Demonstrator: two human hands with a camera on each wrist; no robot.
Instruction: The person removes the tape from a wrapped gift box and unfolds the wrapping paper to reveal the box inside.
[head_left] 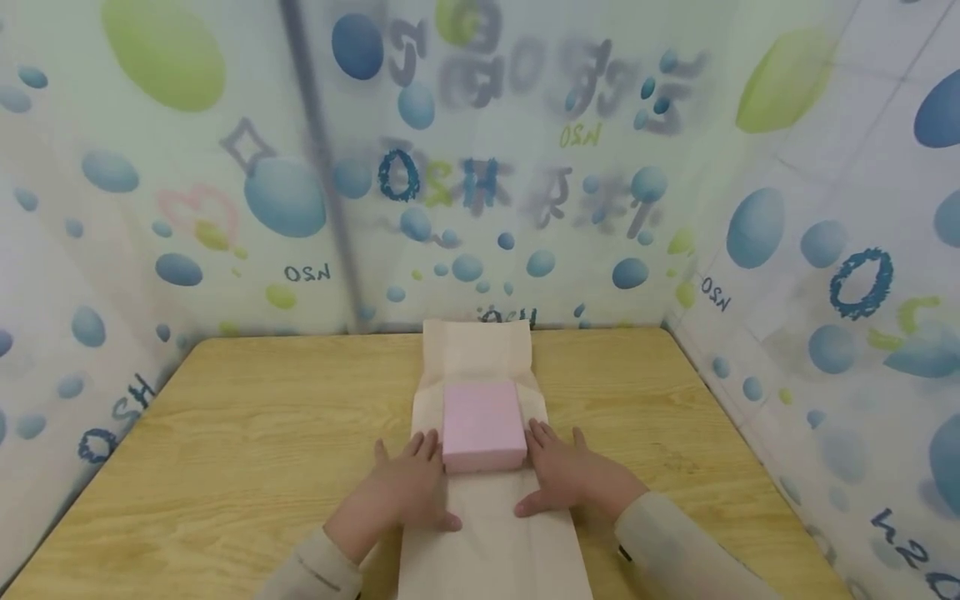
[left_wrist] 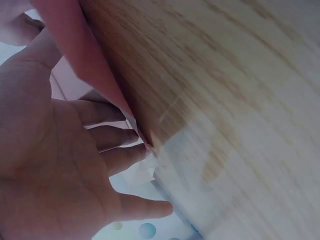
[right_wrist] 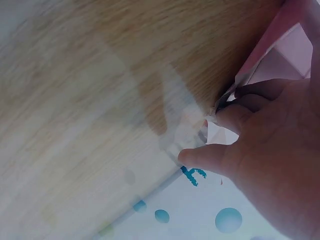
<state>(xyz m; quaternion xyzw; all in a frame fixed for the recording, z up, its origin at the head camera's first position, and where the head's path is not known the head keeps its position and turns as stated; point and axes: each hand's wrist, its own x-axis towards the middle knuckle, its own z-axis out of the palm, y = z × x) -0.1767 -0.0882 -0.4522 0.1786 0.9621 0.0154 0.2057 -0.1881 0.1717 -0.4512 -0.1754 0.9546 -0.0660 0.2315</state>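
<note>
A pink lidded box [head_left: 483,421] sits on a long strip of pale paper [head_left: 495,550], which runs from the table's near side to its back edge. On the box's left side my left hand [head_left: 411,487] rests on the paper, fingers extended and thumb spread inward. My right hand [head_left: 566,475] mirrors it on the other side, its fingertips close to the box. In the left wrist view, that hand's straight fingers [left_wrist: 120,140] reach over the lifted paper edge [left_wrist: 90,60]. Part of the right fingers is hidden in the right wrist view.
The wooden table [head_left: 285,417] extends to both sides of the paper. Pale curtain-like walls [head_left: 510,242] with blue and green dots enclose its back and sides. At the far end the paper [head_left: 476,346] has crease lines and reaches the back wall.
</note>
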